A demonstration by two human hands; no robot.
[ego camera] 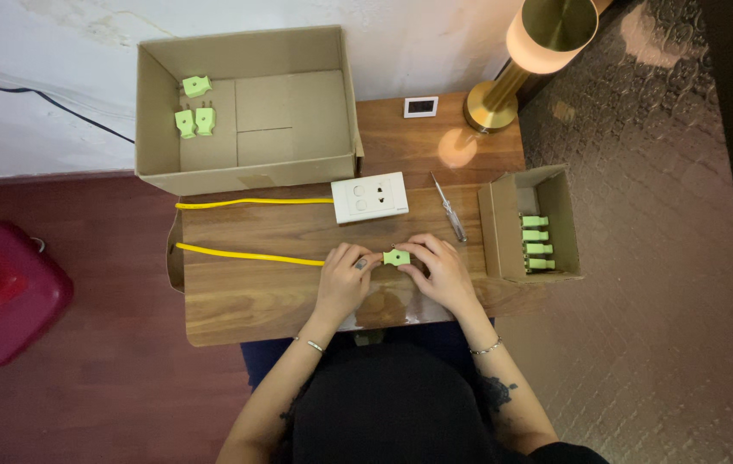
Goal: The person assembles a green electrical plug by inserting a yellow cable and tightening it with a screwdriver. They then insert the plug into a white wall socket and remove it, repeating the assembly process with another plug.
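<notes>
Head view, looking straight down. Wooden table (246, 301) set against a pale wall, dark red floor to its left.

Large open cardboard box (298, 51) at the back of the table; three light green plugs (195, 110) lie in its left part, two side by side and one apart above them. Red container (1, 292) on the floor, well left of the table. Brass lamp (521, 69) at the back right corner, lit, base on the table. Small open cardboard box (497, 225) at the right edge, holding a row of green plugs (535, 242) stacked one above another.

White socket block (370, 198) near table centre, just in front of the large box; a yellow cable (250, 203) runs left from it. A second run of yellow cable (246, 254) leads to the left hand (342, 279). Screwdriver (450, 209) with clear handle lies between socket block and small box, touching neither. Small white square device (420, 106) by the lamp base.

Green plug (397, 257) sits between the two hands, just above the table, front centre. Left hand: grip closed on the cable end at the plug's left side. Right hand (444, 271): fingers pinched on the plug from the right and top. A bracelet on each wrist.
</notes>
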